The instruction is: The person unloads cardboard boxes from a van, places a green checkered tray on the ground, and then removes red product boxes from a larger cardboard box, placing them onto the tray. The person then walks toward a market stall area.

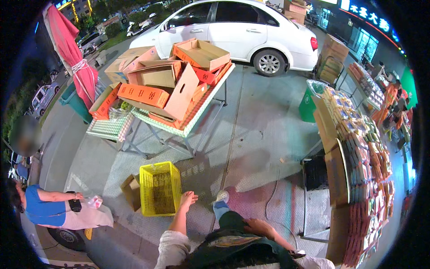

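Observation:
My left hand (188, 199) hangs just right of a yellow plastic crate (160, 187), its fingers curled loosely together with nothing visible in them. The crate stands on the ground, with a cardboard piece (131, 192) beside its left side. Low on the right, my right hand (255, 226) is close to my body and dark clothing. Its fingertips are not clear, so I cannot tell if it holds anything.
Tables (109, 132) carry open cardboard boxes (201, 56) before a white car (233, 31). A packed goods stand (360, 166), green bin (308, 103) and cable (268, 197) are right. A person in blue (45, 208) is at left, a folded red umbrella (74, 58) upper left.

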Tool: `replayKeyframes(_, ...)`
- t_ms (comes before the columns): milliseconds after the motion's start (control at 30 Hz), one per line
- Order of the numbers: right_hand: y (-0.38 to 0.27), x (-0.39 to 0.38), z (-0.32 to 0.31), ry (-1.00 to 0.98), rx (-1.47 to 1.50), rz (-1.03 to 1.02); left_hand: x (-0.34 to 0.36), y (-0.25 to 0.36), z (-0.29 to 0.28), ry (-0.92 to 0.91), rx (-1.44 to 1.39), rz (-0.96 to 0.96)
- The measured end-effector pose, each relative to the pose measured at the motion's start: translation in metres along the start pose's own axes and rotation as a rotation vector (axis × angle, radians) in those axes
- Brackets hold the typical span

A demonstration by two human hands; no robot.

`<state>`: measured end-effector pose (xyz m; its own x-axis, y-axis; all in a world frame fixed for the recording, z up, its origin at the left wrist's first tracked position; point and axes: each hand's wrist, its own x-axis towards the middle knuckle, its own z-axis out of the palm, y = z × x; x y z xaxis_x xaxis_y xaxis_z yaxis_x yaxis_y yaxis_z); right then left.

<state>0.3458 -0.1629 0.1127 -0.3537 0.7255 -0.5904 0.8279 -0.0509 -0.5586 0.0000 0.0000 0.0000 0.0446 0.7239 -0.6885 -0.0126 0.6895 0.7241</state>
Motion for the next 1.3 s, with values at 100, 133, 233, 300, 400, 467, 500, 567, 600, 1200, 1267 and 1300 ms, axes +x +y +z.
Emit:
replayKeyframes(100,-0.001,0.074,-0.074,0.049,-0.1,-0.042,0.048,0.056,0.0,-0.043,0.093,-0.06)
replayKeyframes(133,-0.011,0.096,-0.112,0.074,-0.147,-0.037,0.069,0.066,-0.006,-0.049,0.105,-0.107)
replayKeyframes(233,-0.052,0.147,-0.219,0.157,-0.168,-0.039,0.119,0.084,-0.036,0.018,0.11,-0.157)
replayKeyframes(300,-0.049,0.192,-0.264,0.079,-0.196,-0.033,0.14,0.088,-0.046,0.088,0.0,-0.096)
replayKeyframes(400,-0.04,0.238,-0.323,0.17,-0.193,-0.135,0.168,0.116,-0.041,0.046,-0.288,-0.195)
replayKeyframes(467,-0.044,0.284,-0.367,0.213,-0.098,-0.272,0.199,0.093,-0.07,-0.049,-0.392,-0.249)
replayKeyframes(500,-0.046,0.299,-0.389,0.26,-0.048,-0.314,0.219,0.103,-0.061,-0.078,-0.355,-0.221)
replayKeyframes(567,-0.05,0.33,-0.43,0.369,0.062,-0.388,0.268,0.143,-0.034,-0.179,-0.179,0.007)
replayKeyframes(600,-0.061,0.352,-0.477,0.456,0.085,-0.419,0.293,0.174,-0.014,-0.226,-0.047,0.231)
replayKeyframes(1200,0.054,0.646,-0.894,1.004,0.429,-0.328,0.481,0.635,0.223,0.403,-0.338,0.27)
replayKeyframes(1267,0.06,0.72,-0.949,0.899,0.526,-0.375,0.518,0.638,0.221,0.44,-0.494,0.299)
replayKeyframes(1300,0.073,0.757,-0.966,0.826,0.602,-0.38,0.544,0.627,0.224,0.429,-0.549,0.313)
